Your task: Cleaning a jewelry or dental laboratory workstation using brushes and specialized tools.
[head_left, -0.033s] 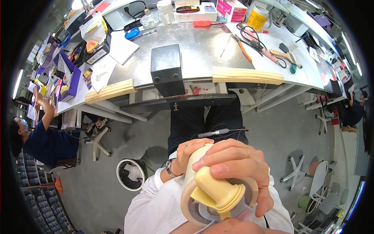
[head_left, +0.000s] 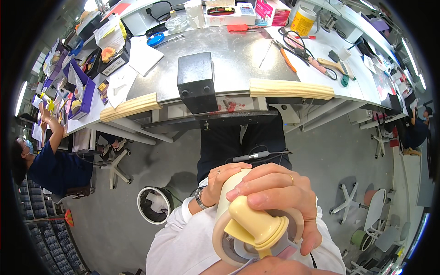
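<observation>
Close to me, above my lap, a cream-coloured cylinder (head_left: 222,200) that looks like a drinking bottle is held with its round rim toward the camera. A glossy yellow spout-like piece (head_left: 258,223) sits at that rim; its exact kind is unclear. My left hand (head_left: 217,182), a watch at its wrist, wraps round the cylinder's far left side. From the right, my right hand (head_left: 286,192) curls over it, fingertips against the cylinder and the yellow piece. Part of the left fingers is hidden behind the cylinder.
Ahead stands a workbench (head_left: 160,87) with a black block (head_left: 197,75) on its front edge and an open drawer (head_left: 176,111) below. A grey handpiece (head_left: 251,156) lies across my lap. A waste bin (head_left: 142,206) stands left on the floor. Another person (head_left: 59,167) works at the left.
</observation>
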A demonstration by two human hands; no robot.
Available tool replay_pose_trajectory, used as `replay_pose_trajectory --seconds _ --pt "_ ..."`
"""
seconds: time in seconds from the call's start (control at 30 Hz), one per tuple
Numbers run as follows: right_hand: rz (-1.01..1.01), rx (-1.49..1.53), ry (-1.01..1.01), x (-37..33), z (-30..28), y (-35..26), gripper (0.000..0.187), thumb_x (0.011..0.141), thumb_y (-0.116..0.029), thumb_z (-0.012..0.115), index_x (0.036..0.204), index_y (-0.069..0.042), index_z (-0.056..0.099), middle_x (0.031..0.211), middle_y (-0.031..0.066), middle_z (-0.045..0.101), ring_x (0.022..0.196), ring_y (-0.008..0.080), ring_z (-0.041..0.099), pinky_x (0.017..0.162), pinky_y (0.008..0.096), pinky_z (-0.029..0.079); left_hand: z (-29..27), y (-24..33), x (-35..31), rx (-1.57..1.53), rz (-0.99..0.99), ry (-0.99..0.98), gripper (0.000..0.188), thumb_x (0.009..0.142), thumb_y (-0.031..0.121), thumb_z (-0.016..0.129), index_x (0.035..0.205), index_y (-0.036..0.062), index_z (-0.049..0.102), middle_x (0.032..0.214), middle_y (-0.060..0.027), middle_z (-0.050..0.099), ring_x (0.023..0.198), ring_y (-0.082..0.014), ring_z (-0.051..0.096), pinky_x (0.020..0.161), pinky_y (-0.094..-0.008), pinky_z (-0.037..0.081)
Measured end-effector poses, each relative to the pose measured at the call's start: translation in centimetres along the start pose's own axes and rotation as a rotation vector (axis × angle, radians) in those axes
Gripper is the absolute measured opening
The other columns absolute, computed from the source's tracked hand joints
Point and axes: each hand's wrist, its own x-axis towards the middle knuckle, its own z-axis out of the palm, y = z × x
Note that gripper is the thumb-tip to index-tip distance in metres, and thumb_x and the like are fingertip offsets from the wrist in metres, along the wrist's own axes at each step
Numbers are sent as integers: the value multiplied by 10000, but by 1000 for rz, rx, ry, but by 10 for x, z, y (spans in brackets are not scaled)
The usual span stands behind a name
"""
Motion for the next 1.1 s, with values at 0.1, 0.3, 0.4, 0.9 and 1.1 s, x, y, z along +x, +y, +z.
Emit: replay_pose_trajectory --seconds 0.1,0.3,0.4,0.9,1.1 --pt "4 -4 -7 0 0 0 861 849 -715 451 1044 104 637 915 338 651 810 393 664 790 428 521 0 -1 -1 2 0 1 499 835 178 712 1248 38 468 1041 -273 664 925 -385 694 724 -390 594" --pt "3 2 -8 0 -1 1 871 848 -723 450 1045 105 636 919 335 652 814 400 668 791 431 521 0 -4 -4 8 0 4 490 838 174 706 1244 39 467 1047 -276 662 923 -387 694 723 -393 593" --pt "7 1 -17 0 -1 1 874 851 -724 446 1047 106 636 925 334 650 818 401 667 789 431 522 -1 -1 -2 19 -6 0 485 840 174 705 1240 39 468 1047 -276 662 924 -387 694 723 -393 594" --pt "12 -9 -23 -1 -1 1 872 853 -724 438 1063 100 630 935 331 650 836 395 666 805 430 518 -1 -2 -3 18 -15 -4 481 840 170 702 1242 45 471 1045 -271 665 922 -383 696 724 -391 595" --pt "18 5 -13 -1 -1 1 865 847 -718 454 1063 101 631 937 336 650 828 397 659 796 429 520 0 -1 0 10 4 5 501 835 174 709 1250 34 466 1042 -271 663 916 -385 695 727 -395 594"
